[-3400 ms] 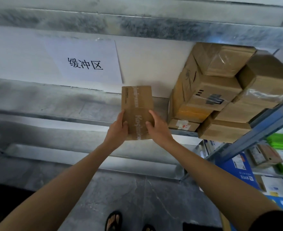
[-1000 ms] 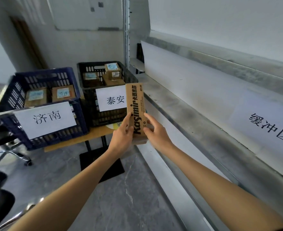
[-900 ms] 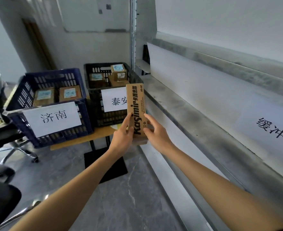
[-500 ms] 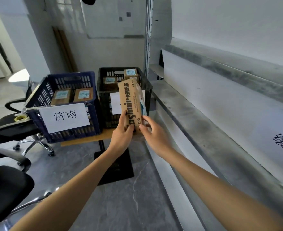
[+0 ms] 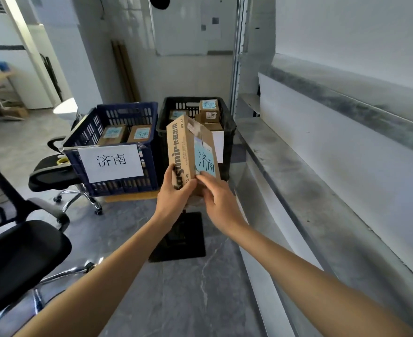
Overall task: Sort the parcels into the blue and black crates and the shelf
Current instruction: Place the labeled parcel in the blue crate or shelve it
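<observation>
L hand (image 5: 174, 193) & R hand (image 5: 216, 199) both grip one parcel (image 5: 183, 147) upright; its tag (image 5: 205, 161) matches blue crate (image 5: 127, 106) sign (image 5: 110, 162), not yet dropped in. Blue & black crate (image 5: 191, 99) already hold boxes (image 5: 114, 133).

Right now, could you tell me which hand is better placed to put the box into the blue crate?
Probably the left hand. Its grip wraps the box at its lower left, and the blue crate stands on that side. The right hand only pinches the bottom right corner, farther away.
</observation>
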